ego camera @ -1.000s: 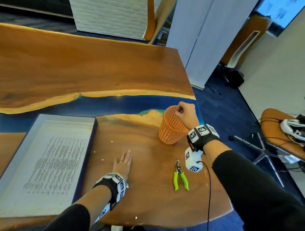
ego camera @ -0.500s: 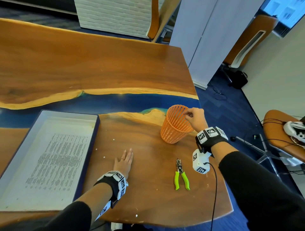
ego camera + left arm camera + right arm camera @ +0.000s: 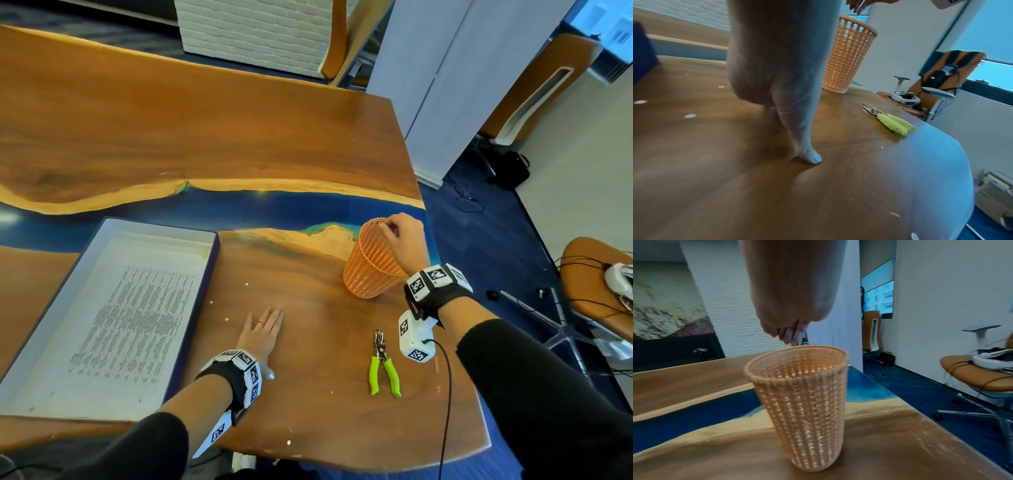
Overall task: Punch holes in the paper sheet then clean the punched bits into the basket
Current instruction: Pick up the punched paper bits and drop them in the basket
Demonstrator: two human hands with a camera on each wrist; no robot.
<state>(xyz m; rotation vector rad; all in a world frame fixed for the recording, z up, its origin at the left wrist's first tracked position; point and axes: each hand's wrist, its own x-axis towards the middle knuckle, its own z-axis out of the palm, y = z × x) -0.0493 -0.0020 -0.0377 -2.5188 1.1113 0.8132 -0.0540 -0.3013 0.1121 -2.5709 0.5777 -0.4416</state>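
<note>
Since a second ago the right hand (image 3: 404,240) has lifted off the basket's (image 3: 371,270) far side to hover over its rim, fingertips bunched; what they pinch cannot be told. At left, the tray (image 3: 41,329) holds the paper sheet (image 3: 137,329). Bits (image 3: 226,319) dot the table (image 3: 325,394) beside the flat, fingers-together left hand (image 3: 262,330), unmoved. The punch (image 3: 383,365) lies lower right.

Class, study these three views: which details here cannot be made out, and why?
- Inside of the basket: bottom hidden by its wall, all views.
- Right hand fingertips: bunched and small; any bit pinched is unreadable.
- Printed sheet in the tray: text and holes too small, head view.
</note>
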